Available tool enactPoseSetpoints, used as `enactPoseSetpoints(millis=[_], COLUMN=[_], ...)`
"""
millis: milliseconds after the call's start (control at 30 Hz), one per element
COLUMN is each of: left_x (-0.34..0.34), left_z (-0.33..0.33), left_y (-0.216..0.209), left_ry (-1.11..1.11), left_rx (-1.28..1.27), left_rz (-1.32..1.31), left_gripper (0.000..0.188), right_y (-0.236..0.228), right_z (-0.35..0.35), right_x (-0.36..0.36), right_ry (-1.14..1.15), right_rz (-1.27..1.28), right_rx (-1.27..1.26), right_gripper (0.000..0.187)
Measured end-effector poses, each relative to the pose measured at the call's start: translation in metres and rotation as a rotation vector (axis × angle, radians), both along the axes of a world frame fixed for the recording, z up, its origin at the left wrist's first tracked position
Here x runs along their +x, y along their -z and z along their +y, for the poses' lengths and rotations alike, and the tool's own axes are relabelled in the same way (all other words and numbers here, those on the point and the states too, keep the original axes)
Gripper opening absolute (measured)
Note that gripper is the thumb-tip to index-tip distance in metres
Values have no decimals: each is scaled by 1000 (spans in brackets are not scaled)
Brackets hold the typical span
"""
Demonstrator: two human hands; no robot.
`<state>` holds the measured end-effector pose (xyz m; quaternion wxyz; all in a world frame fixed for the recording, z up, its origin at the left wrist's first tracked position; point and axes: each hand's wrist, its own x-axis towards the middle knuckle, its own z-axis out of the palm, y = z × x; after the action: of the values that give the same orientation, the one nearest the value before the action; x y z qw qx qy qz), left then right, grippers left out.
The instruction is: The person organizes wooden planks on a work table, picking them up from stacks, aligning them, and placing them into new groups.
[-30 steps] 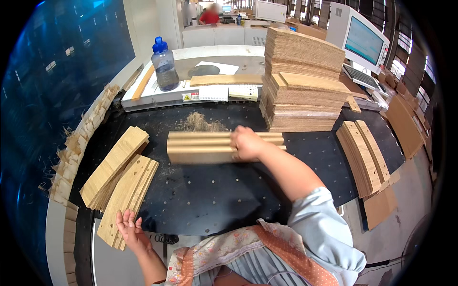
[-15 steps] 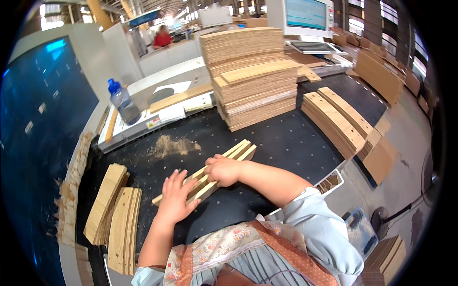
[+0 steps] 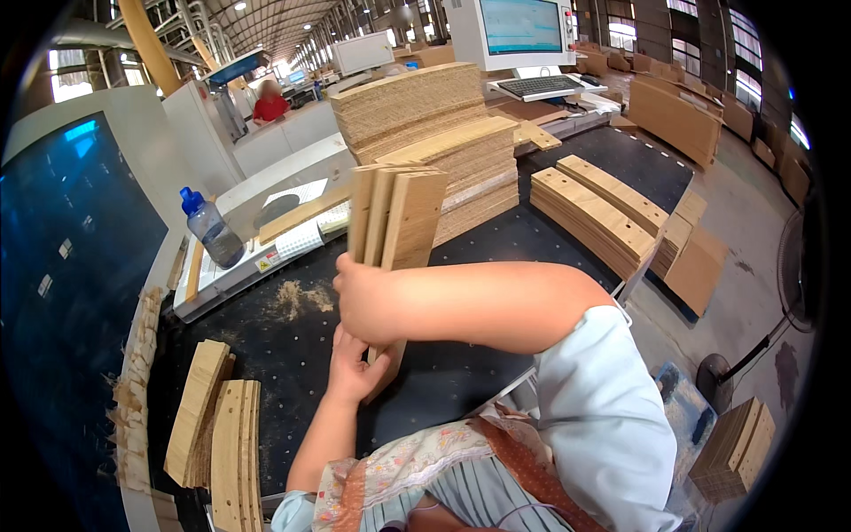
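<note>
Several curved plywood slats [image 3: 412, 217] stand up on end, fanned slightly apart, between my hands. My right hand [image 3: 362, 301] wraps round their middle, its forearm crossing in front and hiding part of them. Just below it, my left hand [image 3: 355, 365] grips the lower end, with some fingers tucked out of sight behind the wood. Beneath is a black worktop [image 3: 461, 346] dotted with small holes. A heap of sawdust [image 3: 300, 300] lies to the left of the slats.
Behind stands a tall stack of boards [image 3: 417, 106]. Drilled slats are piled at right [image 3: 598, 217] and at near left [image 3: 235, 434]. A blue-capped bottle [image 3: 213, 232] stands on the machine ledge. A monitor [image 3: 521, 31] and keyboard [image 3: 538, 86] sit at the back; a floor fan [image 3: 714, 368] is at right.
The slats have gone from lying on the worktop to standing upright, raised in my hands. My right hand has moved left, above my left hand. The view has also shifted.
</note>
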<state>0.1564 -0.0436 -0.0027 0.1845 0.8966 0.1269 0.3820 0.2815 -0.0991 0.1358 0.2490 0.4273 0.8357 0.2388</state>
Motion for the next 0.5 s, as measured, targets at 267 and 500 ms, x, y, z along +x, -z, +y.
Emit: enactPoseSetpoints(millis=[267, 500], left_x=[3, -3], left_z=[29, -3], left_y=[86, 46], left_ry=[-341, -95], left_rx=[-409, -385], left_rz=[-389, -602], left_gripper=[36, 32], right_y=[-15, 93], right_z=[-25, -12], right_x=[-37, 61], right_ry=[-708, -166], right_rz=[572, 1933], right_rx=[295, 273], right_gripper=[12, 62])
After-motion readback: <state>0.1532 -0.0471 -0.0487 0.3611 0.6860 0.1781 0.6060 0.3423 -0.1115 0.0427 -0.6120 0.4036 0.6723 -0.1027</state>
